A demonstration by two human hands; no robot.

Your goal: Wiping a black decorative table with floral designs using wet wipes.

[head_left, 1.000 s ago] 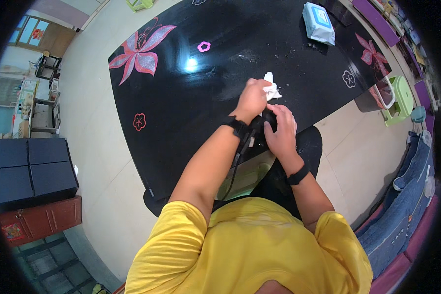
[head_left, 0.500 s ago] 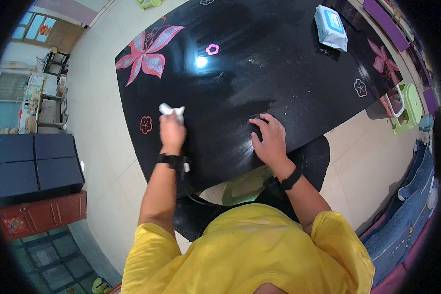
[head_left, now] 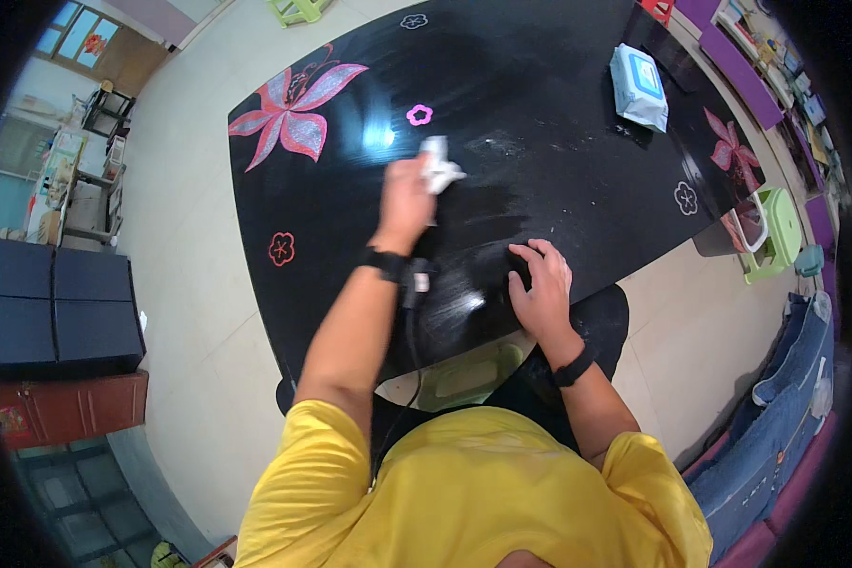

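My left hand (head_left: 408, 201) is closed around a crumpled white wipe (head_left: 438, 168), which is on or just above the glossy black table (head_left: 350, 303). The fingertips are partly hidden behind the wipe and slightly blurred. Nearer my body, my right hand (head_left: 543, 288) lies on the table's near part, fingers spread and nothing in them. Pale streaks and dull smears mark the surface around both hands. At the far right of the tabletop lies a white and blue wipes packet (head_left: 640, 87).
A black cable (head_left: 413, 331) with a white piece hangs below my left wrist. Under the near edge shows a green stool (head_left: 473, 376). Right of the table stand another green stool (head_left: 778, 232) and a bin (head_left: 719, 237). Jeans (head_left: 776, 417) lie at lower right.
My left hand has swept right and farther from my body with the wipe. My right hand stays resting on the table. The whole view has shifted a little.
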